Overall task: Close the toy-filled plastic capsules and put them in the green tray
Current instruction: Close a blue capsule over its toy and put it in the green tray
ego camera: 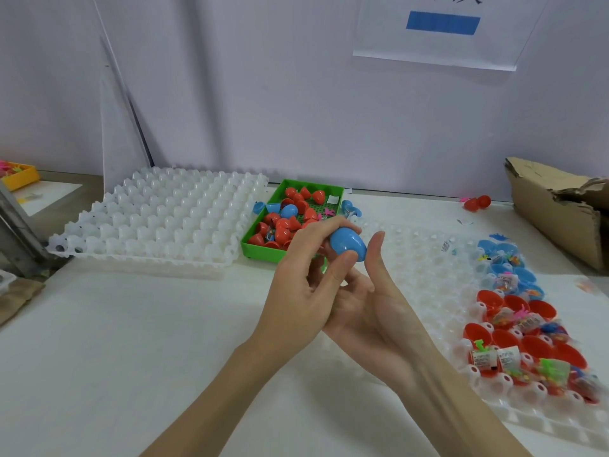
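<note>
My left hand [296, 278] grips a closed blue capsule [349, 242] between thumb and fingers, just in front of the green tray [260, 251]. My right hand [379, 305] lies beneath and beside it, palm up with straight fingers, one fingertip close to the capsule. The green tray holds several closed red capsules [283, 232] and a blue one. On the white moulded tray [428, 278] at the right stand several open red halves [504, 341] and open blue halves [509, 270] filled with small packed toys.
A stack of white moulded trays [158, 219] lies left of the green tray. Loose blue halves [351, 206] sit beside the green tray. A torn cardboard box [560, 206] stands at the far right, red capsule pieces [478, 202] near it. A yellow bin [19, 174] is far left.
</note>
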